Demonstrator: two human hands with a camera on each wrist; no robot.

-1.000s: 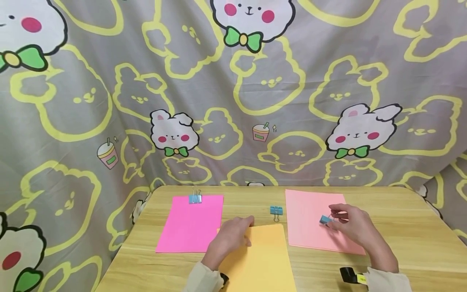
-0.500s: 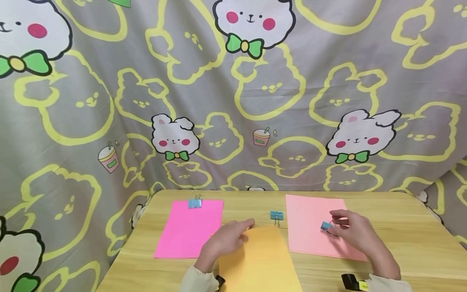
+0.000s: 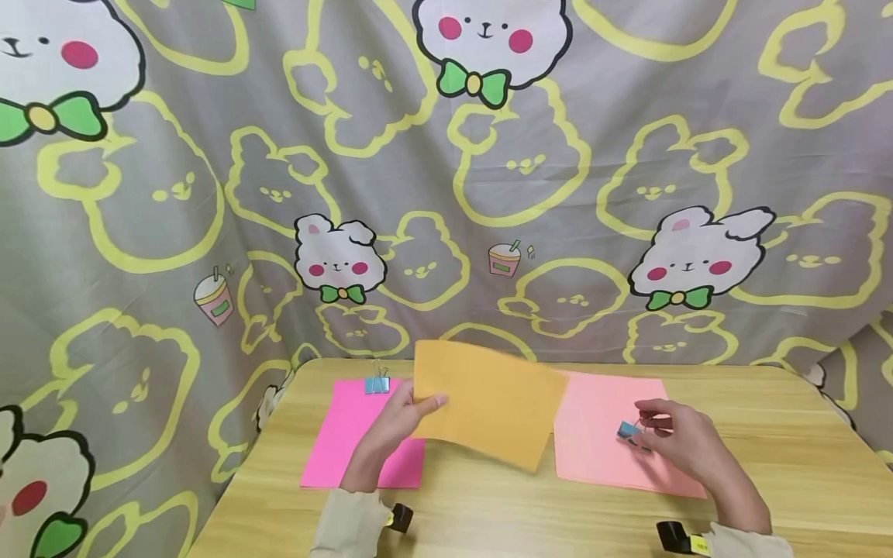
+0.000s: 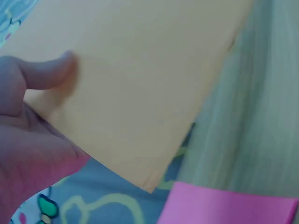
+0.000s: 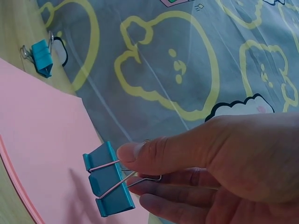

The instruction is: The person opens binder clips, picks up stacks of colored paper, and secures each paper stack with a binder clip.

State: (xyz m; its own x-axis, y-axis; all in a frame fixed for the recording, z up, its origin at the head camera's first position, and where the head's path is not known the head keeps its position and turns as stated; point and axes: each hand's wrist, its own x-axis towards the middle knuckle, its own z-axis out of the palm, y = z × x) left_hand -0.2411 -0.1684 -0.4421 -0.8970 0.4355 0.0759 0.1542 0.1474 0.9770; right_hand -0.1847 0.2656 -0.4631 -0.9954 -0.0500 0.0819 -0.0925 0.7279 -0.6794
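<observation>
Left hand: the left hand pinches the orange sheet at its left edge, thumb on the near face and the other fingers behind it; the left wrist view shows the thumb lying flat on the paper.
Orange sheet: lifted off the bench and tilted, its far edge raised toward the curtain and its lower right corner hanging lowest; it covers part of the gap between the two pink sheets.
Right hand: the right hand pinches the wire handles of a blue binder clip between thumb and fingers, the remaining fingers curled beneath.
Held clip: just above the pale pink sheet, near its middle; in the right wrist view the clip casts a shadow on that sheet, and whether it touches the paper cannot be told.
Pale pink sheet: flat on the bench at the right.
Bright pink sheet: the bright pink sheet lies flat at the left, with a second blue clip at its far edge.
Third clip: another blue clip lies on the bench beyond the pale pink sheet's corner, seen only from the right wrist.
Backdrop: a grey curtain printed with rabbits hangs behind the bench.
Wrists: black straps at both cuffs.
</observation>
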